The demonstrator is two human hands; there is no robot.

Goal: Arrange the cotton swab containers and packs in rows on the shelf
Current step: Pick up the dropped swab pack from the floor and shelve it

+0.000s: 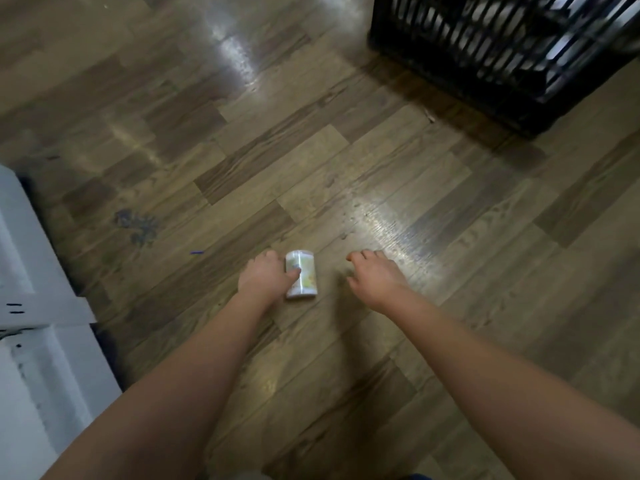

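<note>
A small round cotton swab container (pixel 302 275), white with a pale printed label, is held low over the wooden floor in my left hand (pixel 265 277). The thumb crosses its side and the fingers curl behind it. My right hand (pixel 375 277) hovers a short way to the right of the container, fingers loosely curled, holding nothing. No shelf shows in this view.
A black slatted plastic crate (pixel 502 60) stands on the floor at the upper right, with pale items inside. A white cardboard box (pixel 38 306) lies along the left edge. A small blue stick (pixel 196 252) lies on the floor to the left of my hands.
</note>
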